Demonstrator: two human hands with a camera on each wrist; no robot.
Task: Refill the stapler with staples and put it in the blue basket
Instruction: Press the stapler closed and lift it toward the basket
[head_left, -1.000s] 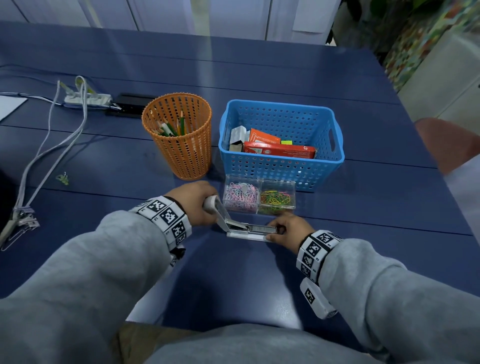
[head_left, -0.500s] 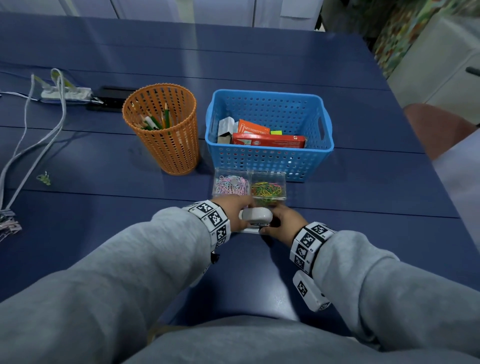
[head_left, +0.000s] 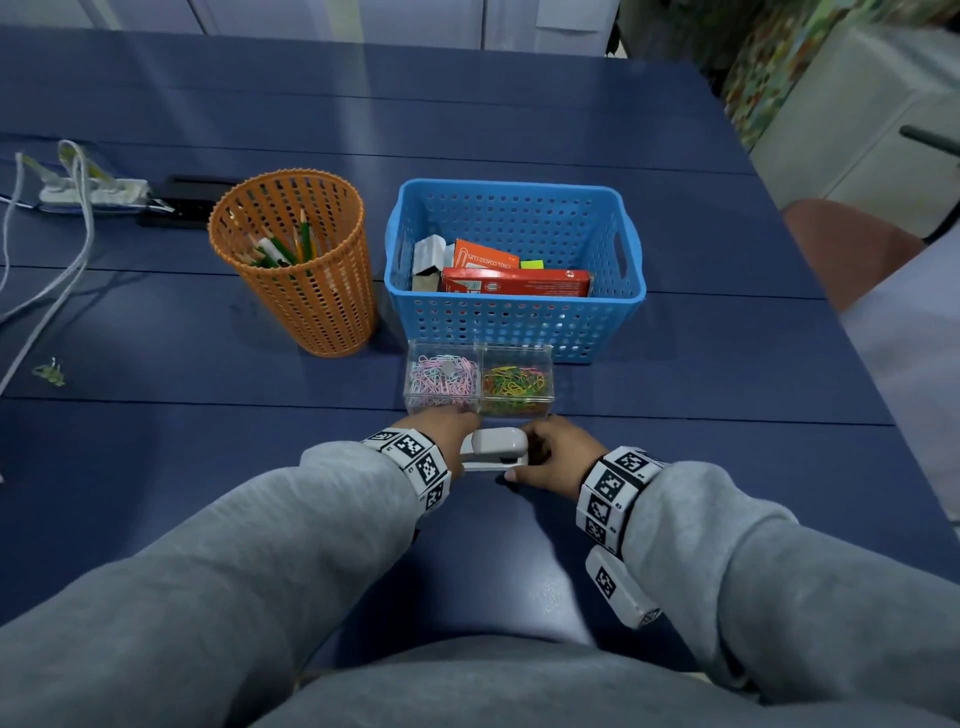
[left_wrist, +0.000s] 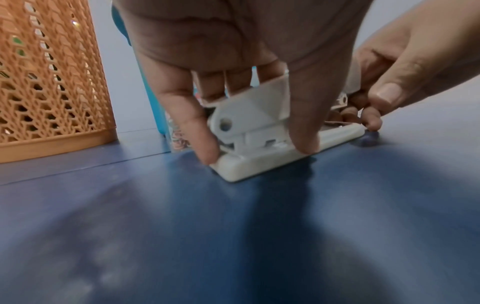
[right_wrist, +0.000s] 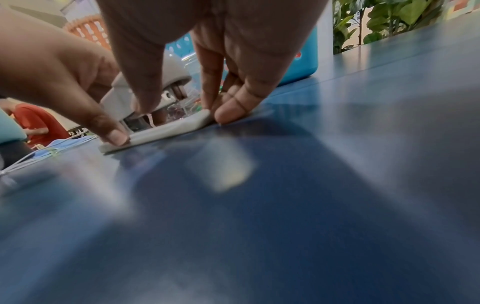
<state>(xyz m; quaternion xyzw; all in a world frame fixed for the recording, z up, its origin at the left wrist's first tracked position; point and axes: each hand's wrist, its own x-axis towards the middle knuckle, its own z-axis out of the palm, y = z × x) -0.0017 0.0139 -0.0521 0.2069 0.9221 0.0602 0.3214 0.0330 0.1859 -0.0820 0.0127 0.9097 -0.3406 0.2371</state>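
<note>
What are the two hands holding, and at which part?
Both hold the stapler: the left hand at its hinge end, the right hand at its front end.

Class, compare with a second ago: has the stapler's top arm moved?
Yes. The stapler top arm has swung down over its base, in front of the clear clip box; both hands hold it.

- I'm at an office-like desk (head_left: 519, 130), blue.
- At eleven o'clock an orange pen cup (head_left: 298, 260) holds pencils.
- At twelve o'clock a blue basket (head_left: 514, 312) holds stationery boxes; clear paper-clip boxes (head_left: 478, 379) sit before it.
- At ten o'clock lies a power strip (head_left: 93, 189) with cables.
</note>
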